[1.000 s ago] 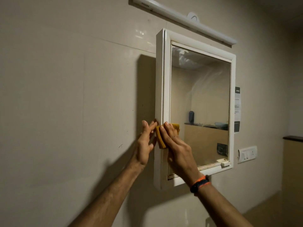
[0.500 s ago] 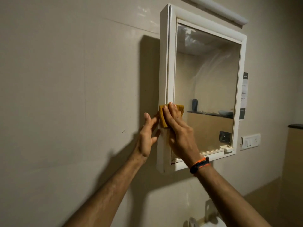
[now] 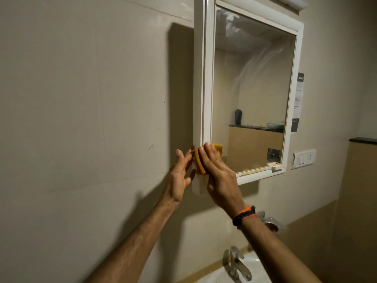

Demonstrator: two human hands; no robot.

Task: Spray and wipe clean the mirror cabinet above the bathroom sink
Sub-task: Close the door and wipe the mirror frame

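Observation:
The white-framed mirror cabinet (image 3: 207, 78) hangs on the tiled wall, and its mirror (image 3: 251, 88) shows smeared streaks. A yellow cloth (image 3: 199, 162) is folded round the cabinet's left front edge, near the bottom corner. My right hand (image 3: 218, 176) presses the cloth against the front frame with straight fingers; its thumb is hidden. My left hand (image 3: 179, 176) lies against the cabinet's side panel, with straight fingertips touching the cloth there. No spray bottle is in view.
A chrome tap (image 3: 236, 264) and the white sink rim (image 3: 216, 279) sit below my arms. A switch plate (image 3: 304, 159) and a paper notice (image 3: 298, 99) are on the wall right of the cabinet. A tube light (image 3: 289, 2) runs above it.
Both hands and the cloth have slid down the cabinet's left edge towards the bottom corner. The view has dropped, bringing the tap and sink into sight.

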